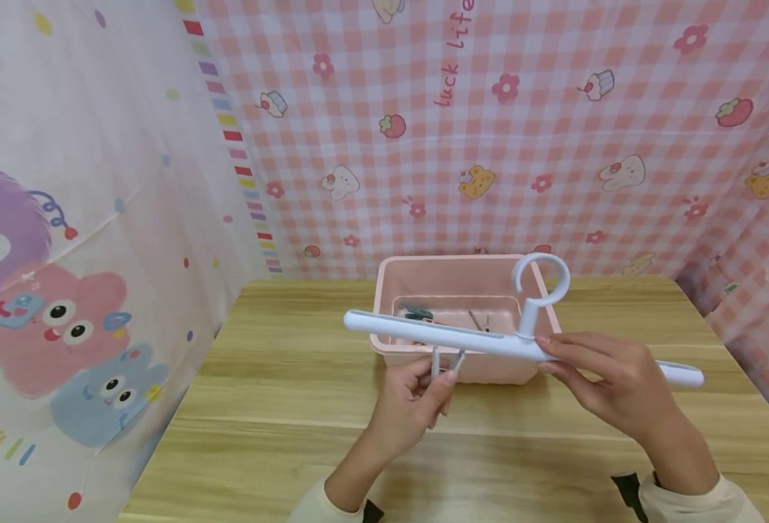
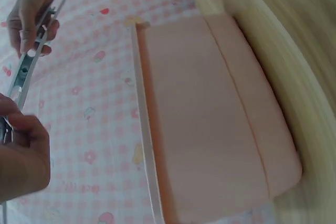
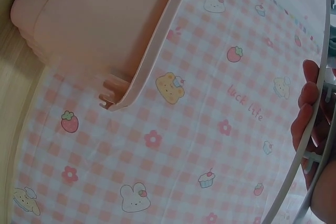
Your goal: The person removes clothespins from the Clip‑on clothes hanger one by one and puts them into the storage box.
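Note:
A pale white-blue clothes hanger [image 1: 423,332] with a round hook [image 1: 563,280] is held up, slightly tilted, over the near side of a pink plastic bin. My right hand [image 1: 613,378] pinches its bar just right of the hook's base; the right wrist view shows those fingers [image 3: 307,85] along the bar. Under the bar's left half, my left hand [image 1: 410,407] pinches a small grey clip [image 1: 435,362] with two prongs spread upward, their tips close beneath the bar. Its lower part is hidden by the fingers. In the left wrist view the left hand [image 2: 23,156] is partly cut off.
The pink bin [image 1: 391,276] stands on the wooden table [image 1: 260,407] near its back edge, with several small items inside, including a dark green clip [image 1: 417,311]. A pink checked cloth [image 1: 489,145] hangs behind, and a white cartoon-print cloth [image 1: 162,218] covers the left side.

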`<state>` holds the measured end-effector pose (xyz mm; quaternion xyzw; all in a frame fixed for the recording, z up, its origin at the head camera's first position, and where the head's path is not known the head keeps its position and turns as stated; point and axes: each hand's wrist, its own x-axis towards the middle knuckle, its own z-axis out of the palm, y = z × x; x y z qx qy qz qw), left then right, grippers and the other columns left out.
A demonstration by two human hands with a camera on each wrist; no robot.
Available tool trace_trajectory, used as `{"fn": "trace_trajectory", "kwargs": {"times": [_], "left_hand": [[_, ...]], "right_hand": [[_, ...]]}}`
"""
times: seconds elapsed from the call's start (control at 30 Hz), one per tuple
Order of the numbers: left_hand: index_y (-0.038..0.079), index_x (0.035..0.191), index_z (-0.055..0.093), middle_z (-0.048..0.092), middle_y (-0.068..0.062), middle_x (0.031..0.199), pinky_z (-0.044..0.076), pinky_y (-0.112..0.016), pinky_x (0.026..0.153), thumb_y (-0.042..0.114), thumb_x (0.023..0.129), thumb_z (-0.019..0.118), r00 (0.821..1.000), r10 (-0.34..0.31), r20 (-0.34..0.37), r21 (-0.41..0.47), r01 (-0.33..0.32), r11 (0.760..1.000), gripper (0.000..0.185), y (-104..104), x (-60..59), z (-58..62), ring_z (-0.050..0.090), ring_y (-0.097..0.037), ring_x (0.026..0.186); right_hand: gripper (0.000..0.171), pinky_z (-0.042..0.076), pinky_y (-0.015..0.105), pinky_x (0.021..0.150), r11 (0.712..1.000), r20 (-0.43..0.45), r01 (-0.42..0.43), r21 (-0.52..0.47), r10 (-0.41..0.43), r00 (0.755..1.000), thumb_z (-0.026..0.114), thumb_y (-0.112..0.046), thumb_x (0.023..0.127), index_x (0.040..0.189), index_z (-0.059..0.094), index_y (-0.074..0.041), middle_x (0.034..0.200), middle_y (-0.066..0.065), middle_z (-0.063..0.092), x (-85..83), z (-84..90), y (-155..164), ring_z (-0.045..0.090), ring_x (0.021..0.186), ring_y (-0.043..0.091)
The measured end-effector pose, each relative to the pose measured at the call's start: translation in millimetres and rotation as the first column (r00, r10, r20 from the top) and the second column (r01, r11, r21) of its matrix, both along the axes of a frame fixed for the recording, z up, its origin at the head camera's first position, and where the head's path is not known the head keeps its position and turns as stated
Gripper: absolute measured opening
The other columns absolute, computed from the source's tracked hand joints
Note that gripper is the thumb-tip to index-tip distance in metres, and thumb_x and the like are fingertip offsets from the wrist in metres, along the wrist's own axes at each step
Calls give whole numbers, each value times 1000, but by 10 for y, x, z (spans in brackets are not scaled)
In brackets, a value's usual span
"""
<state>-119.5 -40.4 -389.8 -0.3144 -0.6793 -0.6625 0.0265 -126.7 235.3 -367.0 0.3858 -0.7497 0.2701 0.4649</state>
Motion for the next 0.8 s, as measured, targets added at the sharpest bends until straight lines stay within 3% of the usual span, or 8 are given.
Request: {"fn": "trace_trajectory", "kwargs": {"times": [0.13, 0.27, 0.37, 0.43, 0.5, 0.7, 0.77, 0.8], "left_hand": [[-20, 99, 57, 45, -36, 61, 36, -16, 40, 12, 105, 50, 981, -148, 128, 103, 135, 986, 33, -22, 13, 26, 44, 5, 47], [-20, 98, 57, 46, -37, 63, 35, -16, 40, 11, 105, 51, 981, -132, 139, 75, 123, 990, 32, -17, 20, 47, 42, 5, 46], [-10, 88, 60, 53, -25, 60, 32, -13, 41, 9, 102, 57, 1000, 8, -2, -56, -8, 998, 23, -5, 16, 37, 41, 7, 49], [-1, 80, 60, 53, -13, 56, 30, -9, 43, 10, 99, 62, 969, 129, -212, -163, -166, 973, 22, -1, 3, 9, 38, 7, 49], [6, 76, 60, 53, -2, 54, 27, -6, 45, 14, 98, 64, 852, 232, -470, -216, -366, 905, 24, -1, -17, -20, 38, 7, 48], [12, 81, 63, 47, 10, 50, 22, -12, 43, 26, 104, 48, 337, 272, -901, -65, -726, 685, 31, -2, -87, -47, 37, -2, 39], [11, 81, 64, 46, 10, 50, 23, -15, 41, 25, 104, 47, 228, 263, -938, -6, -766, 643, 32, -1, -99, -47, 36, -3, 38], [10, 81, 64, 47, 10, 50, 24, -16, 41, 25, 103, 47, 210, 265, -941, 7, -772, 636, 32, -1, -101, -49, 37, -3, 38]], "right_hand": [[45, 54, 9, 79, 999, 2, -30, -26, 30, 1000, 64, -42, 98, 93, 82, -1, 75, 14, 76, 0, 1, -5, 74, 77, 6], [45, 54, 8, 80, 999, 10, -32, -24, 32, 999, 64, -42, 98, 93, 82, -1, 76, 14, 76, 2, 4, 3, 74, 79, 5], [45, 54, 8, 78, 1000, 9, -16, -7, 16, 1000, 63, -42, 99, 94, 82, -2, 76, 13, 76, 3, 4, 13, 74, 75, 7], [46, 55, 9, 76, 1000, 9, -1, 10, 1, 1000, 62, -43, 99, 94, 82, -2, 76, 12, 77, 1, 4, 18, 73, 72, 10], [46, 55, 10, 75, 1000, 9, 8, 27, -9, 1000, 61, -43, 100, 94, 82, -3, 76, 11, 77, 0, 3, 23, 73, 70, 13], [45, 56, 11, 73, 998, 30, 10, 57, -12, 999, 60, -44, 100, 95, 82, -5, 78, 10, 78, -6, -6, 28, 74, 70, 13], [45, 56, 12, 72, 998, 38, 14, 64, -17, 999, 60, -44, 100, 95, 82, -5, 78, 9, 78, -5, -6, 28, 74, 70, 13], [45, 56, 12, 71, 998, 43, 16, 66, -19, 999, 60, -44, 100, 95, 82, -6, 78, 9, 78, -4, -6, 27, 74, 70, 13]]}}
